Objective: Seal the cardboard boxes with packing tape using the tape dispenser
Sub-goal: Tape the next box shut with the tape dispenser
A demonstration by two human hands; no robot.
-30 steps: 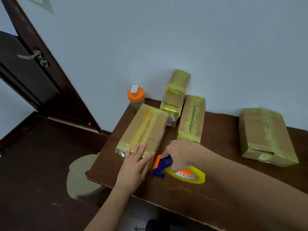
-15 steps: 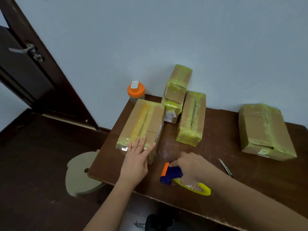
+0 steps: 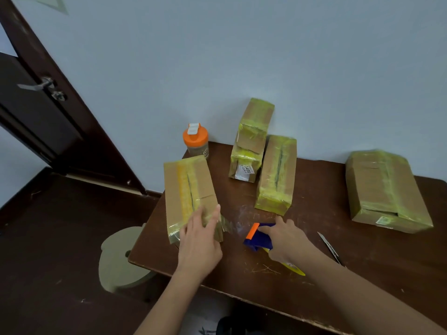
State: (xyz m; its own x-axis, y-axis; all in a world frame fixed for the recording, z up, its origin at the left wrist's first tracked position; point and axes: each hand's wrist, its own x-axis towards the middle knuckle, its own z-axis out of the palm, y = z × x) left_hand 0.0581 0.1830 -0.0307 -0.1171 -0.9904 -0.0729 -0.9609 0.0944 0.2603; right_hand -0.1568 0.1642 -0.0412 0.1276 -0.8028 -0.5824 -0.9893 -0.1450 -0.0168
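Pulled back from the box point(image 3: 189, 197) at the desk's point(image 3: 314, 274) left edge, the right hand point(image 3: 287, 240) clamps the dispenser point(image 3: 260, 238), tape trailing, while the flat left hand point(image 3: 200, 238) should next press it down.

Bare table point(image 3: 314, 221) lies open between the right hand point(image 3: 286, 240) and the big taped box point(image 3: 384, 189) at the far right, crossed only by a knife point(image 3: 330, 247) near the forearm. The near box point(image 3: 191, 199) blocks the left edge; a narrow gap separates it from the middle box point(image 3: 277, 175). Far off, a bottle point(image 3: 196, 142) and stacked boxes point(image 3: 251, 141) crowd the wall.
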